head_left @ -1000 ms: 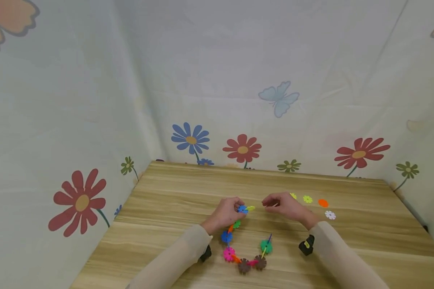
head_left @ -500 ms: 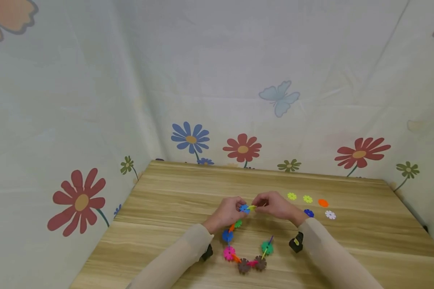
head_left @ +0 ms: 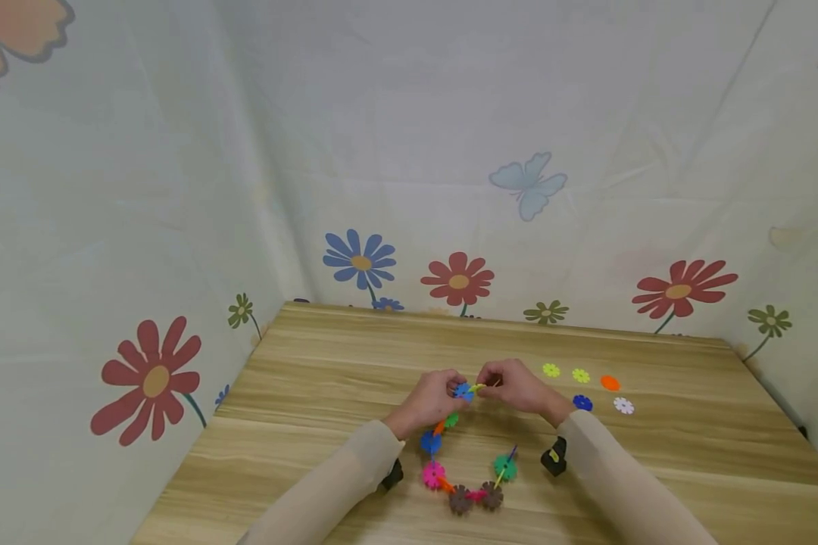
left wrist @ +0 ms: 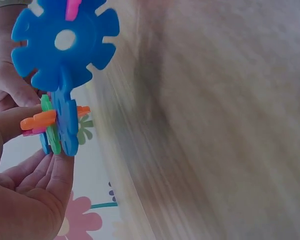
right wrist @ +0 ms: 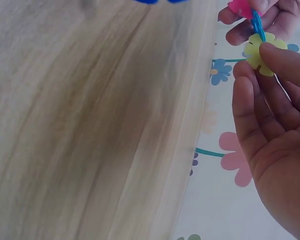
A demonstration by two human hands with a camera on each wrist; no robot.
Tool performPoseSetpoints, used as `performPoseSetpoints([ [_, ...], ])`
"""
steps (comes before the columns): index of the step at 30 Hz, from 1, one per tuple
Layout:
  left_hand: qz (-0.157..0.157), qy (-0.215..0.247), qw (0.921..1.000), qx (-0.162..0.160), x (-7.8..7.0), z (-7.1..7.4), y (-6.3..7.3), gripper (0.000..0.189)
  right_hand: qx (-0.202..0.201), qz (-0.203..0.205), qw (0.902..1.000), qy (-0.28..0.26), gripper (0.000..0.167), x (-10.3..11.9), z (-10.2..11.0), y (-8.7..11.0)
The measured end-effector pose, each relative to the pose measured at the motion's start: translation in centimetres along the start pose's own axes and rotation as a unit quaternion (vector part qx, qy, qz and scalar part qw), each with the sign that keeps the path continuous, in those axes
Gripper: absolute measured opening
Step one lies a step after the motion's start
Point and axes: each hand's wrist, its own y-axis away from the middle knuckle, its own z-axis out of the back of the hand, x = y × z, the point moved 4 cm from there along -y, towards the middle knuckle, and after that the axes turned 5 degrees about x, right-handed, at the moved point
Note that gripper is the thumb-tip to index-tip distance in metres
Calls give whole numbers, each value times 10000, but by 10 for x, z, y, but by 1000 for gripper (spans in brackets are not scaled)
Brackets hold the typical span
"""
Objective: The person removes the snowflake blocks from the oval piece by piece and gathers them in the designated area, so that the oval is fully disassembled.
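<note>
In the head view my left hand (head_left: 431, 401) grips the far end of a chain of notched plastic flower discs, at a blue disc (head_left: 463, 391). From its fingers the chain curves down through a pink disc (head_left: 433, 474) and brown discs to a green disc (head_left: 505, 467) on the right. My right hand (head_left: 521, 387) is close beside the left. Its thumb and fingers pinch a yellow flower disc (right wrist: 266, 51), joined edgewise to a light blue disc (right wrist: 258, 26) in the right wrist view. In the left wrist view a large blue disc (left wrist: 65, 47) hangs in front of the left hand (left wrist: 30, 200).
Loose flower discs lie right of the right hand: two yellow ones, an orange disc (head_left: 610, 383), a dark blue disc (head_left: 582, 403) and a white disc (head_left: 623, 406). The wooden table (head_left: 300, 378) meets a flower-printed curtain (head_left: 395, 151) behind and on the left.
My right hand has moved left to the yellow disc at the chain's end, uncovering the loose dark blue disc. My left hand keeps its grip, shifting only slightly.
</note>
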Motion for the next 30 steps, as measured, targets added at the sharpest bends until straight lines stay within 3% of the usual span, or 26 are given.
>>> performPoseSetpoints([
  [13,147,-203,9994,-254,6,1,-2,32,-290,-206,9994,-24,5,-3,3,3],
  [20,26,-455,9972,-586,4,3,-2,26,-244,-314,9992,10,8,-7,3,4],
  [30,-6,-530,9964,-666,-1,2,0,25,-158,-177,9997,69,9,-7,7,6],
])
